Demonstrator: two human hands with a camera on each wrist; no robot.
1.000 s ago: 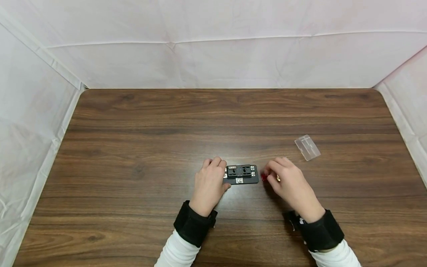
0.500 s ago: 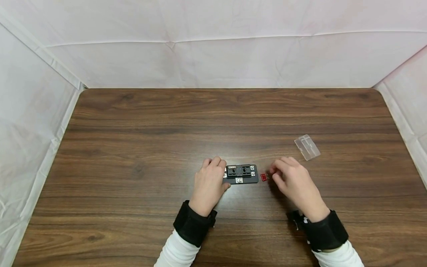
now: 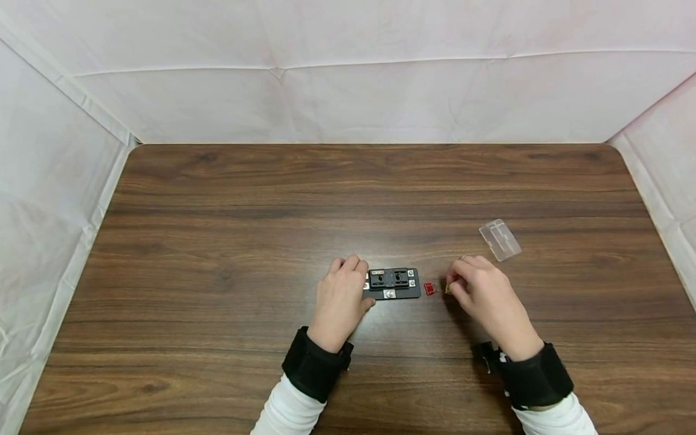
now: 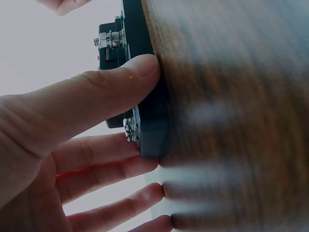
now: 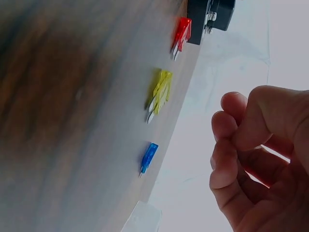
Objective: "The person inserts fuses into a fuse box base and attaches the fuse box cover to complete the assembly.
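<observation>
- The left hand (image 3: 341, 302) holds the left end of a long, flat black plastic block (image 3: 405, 294) with silver screw terminals on top; its thumb presses the near side, the index finger reaches behind the end, and the other fingers fan apart, tips down on the tabletop.
- The block lies flat on a brown wood-grain table (image 3: 217, 314), between the two hands.
- The right hand (image 3: 486, 299) hangs over the table to the right of the block, fingers curled and together, the thumb tip meeting the index finger.
- A small red translucent plastic fuse (image 5: 183, 30) with metal prongs lies just beside the block's right end, prongs pointing away from it.
- A small yellow translucent plastic fuse (image 5: 161, 89) follows in the same row, near the right fingertips in the head view and partly hidden by them.
- A small blue plastic fuse (image 5: 149, 156) ends the row, visible from the right wrist; the right hand hides it in the head view.
- A clear rectangular plastic cover (image 3: 501, 240) lies beyond the right hand, apart from the block.
- Each wrist wears a black band (image 3: 318, 365) over a white sleeve (image 3: 290, 408).
- Creased white sheeting (image 3: 348, 103) stands behind the table.
</observation>
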